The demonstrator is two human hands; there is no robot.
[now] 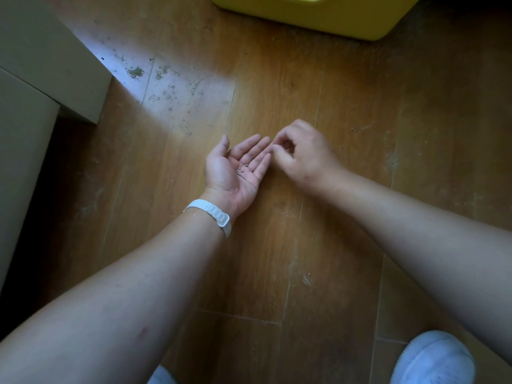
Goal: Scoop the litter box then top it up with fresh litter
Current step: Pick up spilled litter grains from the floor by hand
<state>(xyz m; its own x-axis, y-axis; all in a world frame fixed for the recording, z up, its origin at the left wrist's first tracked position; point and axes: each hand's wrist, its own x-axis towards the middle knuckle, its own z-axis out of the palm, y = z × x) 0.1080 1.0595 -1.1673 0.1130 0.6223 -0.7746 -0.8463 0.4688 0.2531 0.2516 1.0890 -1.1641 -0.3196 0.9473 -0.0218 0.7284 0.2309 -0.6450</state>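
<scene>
My left hand (238, 164) lies palm up just above the wooden floor, fingers apart, with a few small dark litter grains (243, 169) resting in the palm. It wears a white wristband (213, 214). My right hand (302, 155) hovers beside the left fingertips, thumb and forefinger pinched together; whether a grain is between them is too small to tell. The yellow litter box (318, 15) shows only its near wall at the top edge; its inside is out of view.
Scattered litter crumbs and dust (135, 72) lie on the sunlit patch of wooden floor (277, 245). A cardboard box (41, 65) stands at the left. My white shoes (432, 358) are at the bottom edge.
</scene>
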